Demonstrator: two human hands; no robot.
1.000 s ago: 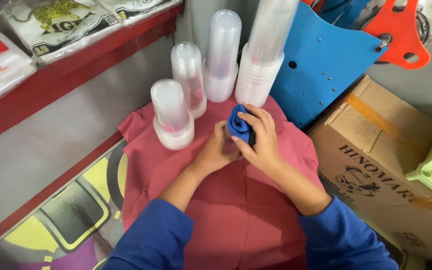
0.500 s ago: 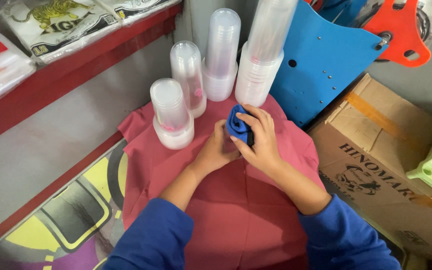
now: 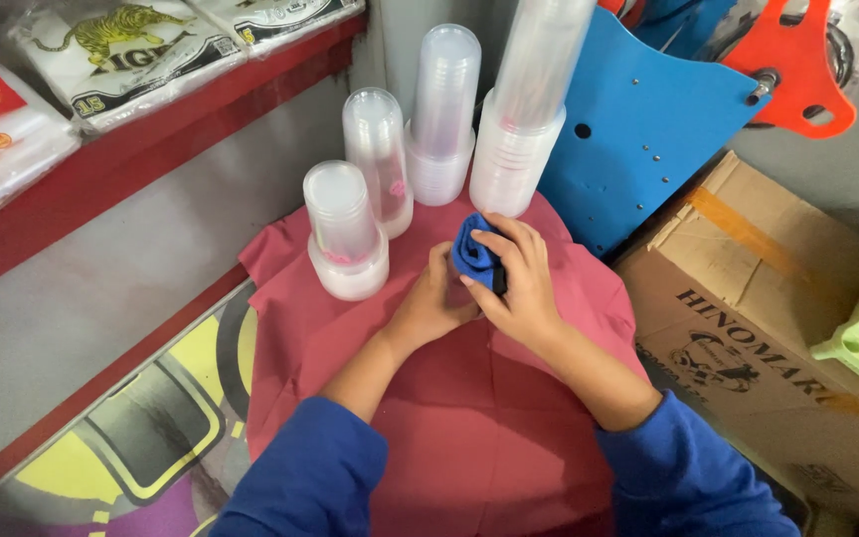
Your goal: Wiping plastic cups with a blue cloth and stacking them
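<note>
Head cam, both grips, left hand [image 3: 436,301] & right hand [image 3: 519,283], closed round soft blue cloth roll [image 3: 474,255], red fabric [image 3: 469,418] under.

The small blue piece [image 3: 474,254] looks like soft matt cloth. The red cover [image 3: 469,398] is also matt fabric, a little creased. The stacked cups [image 3: 345,234] are clear, glossy plastic. The box [image 3: 748,328] is rough brown cardboard.

White printed bags [image 3: 131,60] lie on the red shelf [image 3: 151,149] (upper left); a brown carton [image 3: 748,328] stands right.
</note>
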